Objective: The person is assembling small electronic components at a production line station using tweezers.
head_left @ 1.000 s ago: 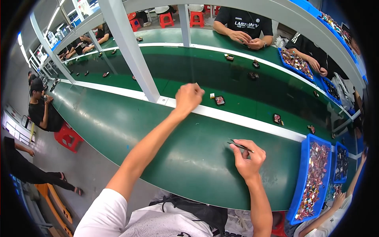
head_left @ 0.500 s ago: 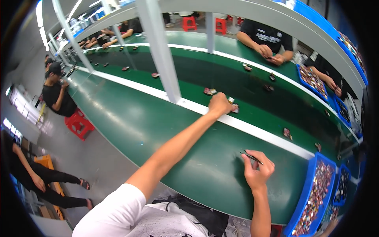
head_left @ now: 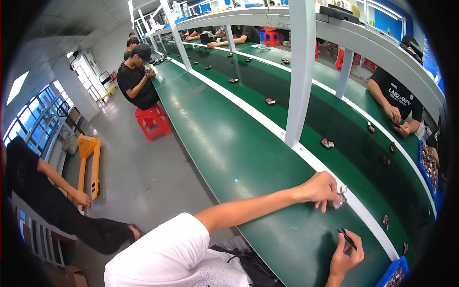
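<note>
My left hand (head_left: 319, 187) is closed, its fingertips pinching a small reddish and silvery assembly with a pale tab (head_left: 340, 198); motion blurs its details. It hangs beside the white rail (head_left: 357, 203) on the near side of the bench. Below and to the right, my right hand (head_left: 348, 256) is closed around dark tweezers (head_left: 348, 238), whose tips point up and left, apart from the assembly. Past the rail, a similar reddish assembly (head_left: 327, 142) lies on the green conveyor belt (head_left: 306, 165).
A white upright post (head_left: 300, 71) rises from the rail. Blue bins of small parts (head_left: 398, 272) stand at the lower right. A co-worker (head_left: 397, 98) works across the belt, another person (head_left: 138, 81) sits far left near a red stool (head_left: 152, 122). A yellow pallet jack (head_left: 88, 162) stands on the floor.
My left hand has come back from the belt to the near side of the rail, carrying a small assembly. The view has swung left. My right hand still holds the tweezers.
</note>
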The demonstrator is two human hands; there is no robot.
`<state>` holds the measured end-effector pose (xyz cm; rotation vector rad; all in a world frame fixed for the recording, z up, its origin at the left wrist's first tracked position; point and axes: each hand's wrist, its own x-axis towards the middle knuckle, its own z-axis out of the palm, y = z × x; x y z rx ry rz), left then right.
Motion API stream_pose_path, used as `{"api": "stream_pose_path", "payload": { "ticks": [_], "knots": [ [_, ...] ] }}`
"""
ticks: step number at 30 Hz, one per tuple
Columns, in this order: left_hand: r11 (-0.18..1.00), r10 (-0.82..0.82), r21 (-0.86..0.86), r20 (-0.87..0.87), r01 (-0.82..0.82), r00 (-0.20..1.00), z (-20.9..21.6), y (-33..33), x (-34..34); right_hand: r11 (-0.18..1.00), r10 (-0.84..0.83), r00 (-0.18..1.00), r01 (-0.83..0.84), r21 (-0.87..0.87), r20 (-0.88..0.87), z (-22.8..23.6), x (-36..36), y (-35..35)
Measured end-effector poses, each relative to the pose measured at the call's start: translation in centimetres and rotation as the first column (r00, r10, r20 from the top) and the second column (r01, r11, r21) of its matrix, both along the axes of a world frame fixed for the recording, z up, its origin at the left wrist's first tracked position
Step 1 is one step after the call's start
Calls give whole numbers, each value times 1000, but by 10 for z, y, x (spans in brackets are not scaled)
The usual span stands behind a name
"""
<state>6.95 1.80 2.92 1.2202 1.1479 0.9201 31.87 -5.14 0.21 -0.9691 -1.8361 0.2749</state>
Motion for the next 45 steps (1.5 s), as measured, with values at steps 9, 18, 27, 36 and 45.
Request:
{"api": "stream_pose_path", "payload": {
  "ticks": [9,18,27,36,45],
  "knots": [
    [995,-74,-63,21,76,997,-7,-23,9,909,-199,941,72,-411,-275,-3,15,6],
    [999,-49,-1,-89,49,995,-23,-36,39,809,-168,825,-197,-553,-539,4,24,5],
    [976,-50,199,-184,87,982,-39,-45,54,891,-123,937,-41,-452,-328,-8,17,0],
    [954,-36,282,-233,103,972,-40,-45,62,896,-132,956,1,-445,-263,-16,22,5],
    [961,-70,257,-129,101,989,-39,-47,67,790,-115,899,-175,-588,-423,-12,30,6]
  ]
}}
